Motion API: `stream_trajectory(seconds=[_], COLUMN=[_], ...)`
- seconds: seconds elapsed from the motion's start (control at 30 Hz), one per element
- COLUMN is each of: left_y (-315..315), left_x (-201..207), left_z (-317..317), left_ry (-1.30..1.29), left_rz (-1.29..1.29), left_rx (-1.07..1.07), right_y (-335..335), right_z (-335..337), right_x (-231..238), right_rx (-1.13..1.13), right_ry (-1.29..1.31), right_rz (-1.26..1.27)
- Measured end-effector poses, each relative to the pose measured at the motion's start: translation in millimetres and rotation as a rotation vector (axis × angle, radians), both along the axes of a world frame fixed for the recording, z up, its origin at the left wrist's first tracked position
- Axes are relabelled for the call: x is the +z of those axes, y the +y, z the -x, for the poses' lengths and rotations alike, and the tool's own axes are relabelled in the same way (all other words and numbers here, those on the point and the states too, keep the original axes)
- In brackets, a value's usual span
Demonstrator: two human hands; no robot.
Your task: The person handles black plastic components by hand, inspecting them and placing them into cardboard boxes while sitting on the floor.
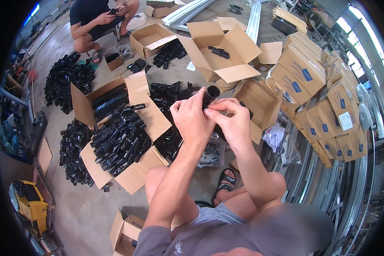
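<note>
My left hand point(194, 116) is closed around a black tubular fitting point(212, 92), its round open end pointing up and away from me. Against the fitting's right side, the fingers of my right hand point(234, 119) are pinched together. Whatever sits between those fingertips is too small or hidden to make out. Below and left of my hands, an open cardboard box point(160, 117) holds a heap of similar black parts point(120, 138). More black parts point(168, 91) lie on the floor just beyond my left hand. Under my forearms stands a clear plastic tub point(212, 155) with small pieces inside.
Beyond my hands stands a large open carton point(200, 55) with a few black parts in it. Stacked cartons point(296, 70) rise on the right, beside long metal profiles point(315, 183). Another person point(100, 21) sits at the far left, handling a black part near a black pile point(68, 79).
</note>
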State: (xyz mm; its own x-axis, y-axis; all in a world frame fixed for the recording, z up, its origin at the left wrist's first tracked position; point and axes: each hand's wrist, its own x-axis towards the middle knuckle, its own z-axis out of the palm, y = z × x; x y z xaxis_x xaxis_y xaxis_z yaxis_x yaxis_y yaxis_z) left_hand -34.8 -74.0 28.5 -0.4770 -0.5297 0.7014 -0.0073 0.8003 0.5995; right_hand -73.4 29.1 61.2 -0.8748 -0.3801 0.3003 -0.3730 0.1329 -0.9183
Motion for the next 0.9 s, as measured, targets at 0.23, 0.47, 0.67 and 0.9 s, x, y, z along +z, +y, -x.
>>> stream_trajectory(seconds=[0.23, 0.47, 0.67, 0.9], left_y=[12, 12, 11, 5], left_x=[-4, -3, -8, 4], left_z=[-4, -8, -6, -11], left_ry=[-0.007, -0.017, -0.019, -0.021], left_rz=[0.014, -0.001, 0.000, -0.244], left_rx=[-0.044, -0.074, -0.076, -0.168], right_y=[4, 2, -5, 10], right_z=[-7, -20, -19, -45], right_x=[-5, 1, 3, 29], right_rx=[-0.105, -0.184, -0.242, -0.181], right_ry=[0.099, 0.191, 0.297, 0.301], right_rz=[-0.131, -0.150, -0.223, -0.202])
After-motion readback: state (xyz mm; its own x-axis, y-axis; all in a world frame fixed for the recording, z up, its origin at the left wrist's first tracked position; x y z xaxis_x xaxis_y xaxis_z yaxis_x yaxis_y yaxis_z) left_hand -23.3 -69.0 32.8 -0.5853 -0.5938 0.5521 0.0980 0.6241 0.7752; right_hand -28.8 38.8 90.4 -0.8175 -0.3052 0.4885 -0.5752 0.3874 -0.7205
